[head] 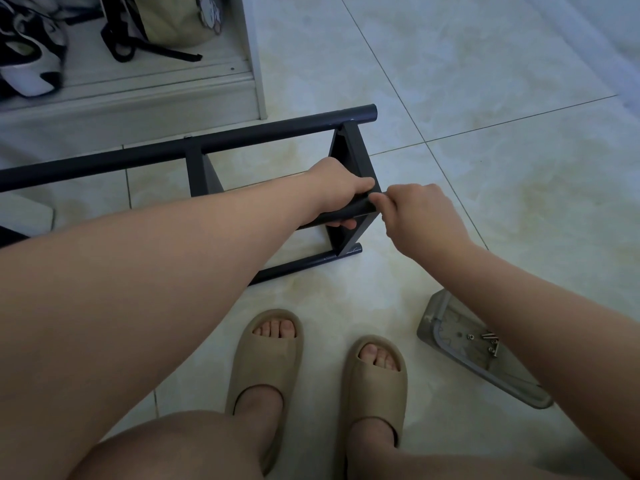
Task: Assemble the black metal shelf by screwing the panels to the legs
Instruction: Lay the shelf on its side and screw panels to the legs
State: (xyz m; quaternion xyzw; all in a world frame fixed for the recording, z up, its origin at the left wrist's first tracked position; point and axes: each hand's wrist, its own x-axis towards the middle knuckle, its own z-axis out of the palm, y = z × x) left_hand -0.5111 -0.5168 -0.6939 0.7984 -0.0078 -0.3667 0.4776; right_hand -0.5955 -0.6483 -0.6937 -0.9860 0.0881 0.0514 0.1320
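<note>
pale tiled floor (glossy), white cabinet

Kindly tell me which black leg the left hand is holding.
The middle leg, gripped by the left hand, raised between the far leg and near leg.

Pale tiled floor, dark grout lines. Two beige slide slippers, side by side, toes pointing forward. White cabinet, upper left, holding a black-and-white sneaker and a beige bag with black straps
</note>
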